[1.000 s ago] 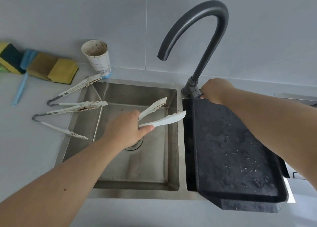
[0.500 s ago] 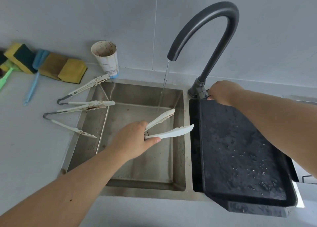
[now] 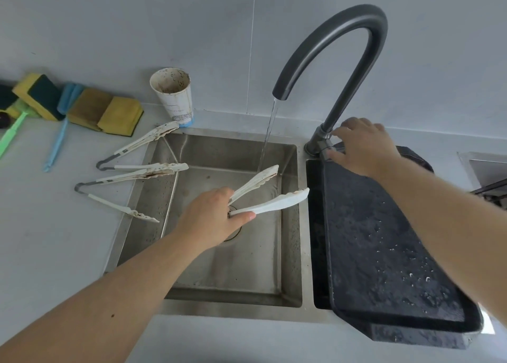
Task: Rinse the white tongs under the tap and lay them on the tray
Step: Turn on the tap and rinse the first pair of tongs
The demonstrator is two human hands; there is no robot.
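My left hand grips a pair of white tongs over the steel sink, their arms spread and pointing right. Water runs from the dark curved tap in a thin stream that meets the upper tong arm near its tip. At the tap's base my right hand rests on the lever, fingers spread over it. A wet black tray lies across the right basin, with nothing on it.
Two more stained white tongs lie on the counter at the sink's left rim. Behind them stand a dirty paper cup, yellow-green sponges and blue and green brushes.
The tap went from dry to running, and the stream has thickened. My left hand raised the tongs toward the water. My right hand's fingers have spread over the lever.
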